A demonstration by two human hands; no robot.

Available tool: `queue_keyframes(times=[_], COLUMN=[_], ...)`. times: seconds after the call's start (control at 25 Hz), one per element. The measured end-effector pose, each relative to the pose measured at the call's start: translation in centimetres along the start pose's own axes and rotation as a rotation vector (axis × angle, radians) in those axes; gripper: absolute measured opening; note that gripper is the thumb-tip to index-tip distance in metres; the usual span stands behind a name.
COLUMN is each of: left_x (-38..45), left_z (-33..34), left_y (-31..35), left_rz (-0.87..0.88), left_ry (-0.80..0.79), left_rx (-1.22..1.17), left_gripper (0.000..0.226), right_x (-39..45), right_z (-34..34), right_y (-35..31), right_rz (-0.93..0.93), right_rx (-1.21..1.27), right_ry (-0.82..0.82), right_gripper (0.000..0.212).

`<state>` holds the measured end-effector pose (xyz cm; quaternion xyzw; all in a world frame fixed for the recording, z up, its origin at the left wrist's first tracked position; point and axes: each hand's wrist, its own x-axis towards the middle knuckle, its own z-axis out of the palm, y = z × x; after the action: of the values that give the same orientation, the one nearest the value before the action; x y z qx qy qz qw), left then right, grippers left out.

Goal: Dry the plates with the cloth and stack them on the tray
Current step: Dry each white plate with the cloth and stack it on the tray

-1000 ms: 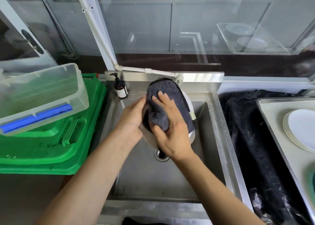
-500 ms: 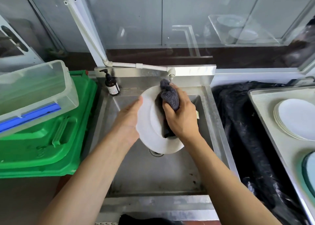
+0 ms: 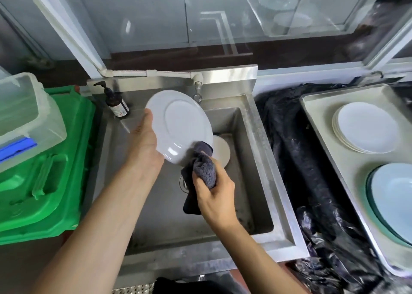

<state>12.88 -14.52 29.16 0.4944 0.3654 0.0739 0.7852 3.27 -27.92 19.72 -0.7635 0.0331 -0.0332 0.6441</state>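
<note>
My left hand (image 3: 146,142) grips the left rim of a white plate (image 3: 178,124), held tilted above the steel sink (image 3: 263,171). Its underside with the foot ring faces me. My right hand (image 3: 214,193) is closed on a bunched dark grey cloth (image 3: 201,171) that touches the plate's lower right edge. Another white plate (image 3: 221,152) leans in the sink behind the cloth, partly hidden. At the right, a cream tray (image 3: 321,115) carries a stack of white plates (image 3: 365,130) and pale blue plates (image 3: 392,202).
A dark soap pump bottle (image 3: 117,103) stands at the sink's back left corner, with a tap (image 3: 197,86) behind the plate. Green crates (image 3: 44,182) and a clear plastic box (image 3: 24,113) sit at the left. Black plastic sheeting (image 3: 312,182) lies between sink and tray.
The cloth slid from the plate's upper face down to its lower right edge. The plate has been turned so its underside faces me and lifted higher.
</note>
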Motion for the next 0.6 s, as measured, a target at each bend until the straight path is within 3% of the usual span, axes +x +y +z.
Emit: queue_keyframes(times=[0.12, 0.2, 0.32, 0.4, 0.52, 0.6], left_x=[0.4, 0.6, 0.2, -0.3, -1.4, -2.0], left_z=[0.0, -0.1, -0.9, -1.1, -1.2, -1.1], left_y=[-1.7, -3.1, -5.0, -6.4, -7.8, -8.4], left_rz=[-0.035, -0.058, -0.101, -0.108, -0.11, -0.096], left_ry=[-0.106, -0.196, -0.167, -0.173, -0.129, -0.13], left_rx=[0.028, 0.086, 0.121, 0.146, 0.158, 0.171], left_gripper=[0.041, 0.044, 0.042, 0.042, 0.032, 0.027], right_x=[0.1, 0.3, 0.4, 0.4, -0.7, -1.9], right_z=[-3.3, -6.2, -10.3, -12.3, -13.8, -14.6], right_y=[1.0, 2.7, 6.4, 9.6, 13.9, 16.1], right_rz=[-0.007, 0.08, 0.118, 0.172, 0.514, 0.573], right_rx=[-0.131, -0.232, -0.5, -0.729, -0.952, -1.011], right_ry=[-0.019, 0.119, 0.347, 0.379, 0.048, -0.108], right_gripper=[0.037, 0.035, 0.043, 0.053, 0.078, 0.086])
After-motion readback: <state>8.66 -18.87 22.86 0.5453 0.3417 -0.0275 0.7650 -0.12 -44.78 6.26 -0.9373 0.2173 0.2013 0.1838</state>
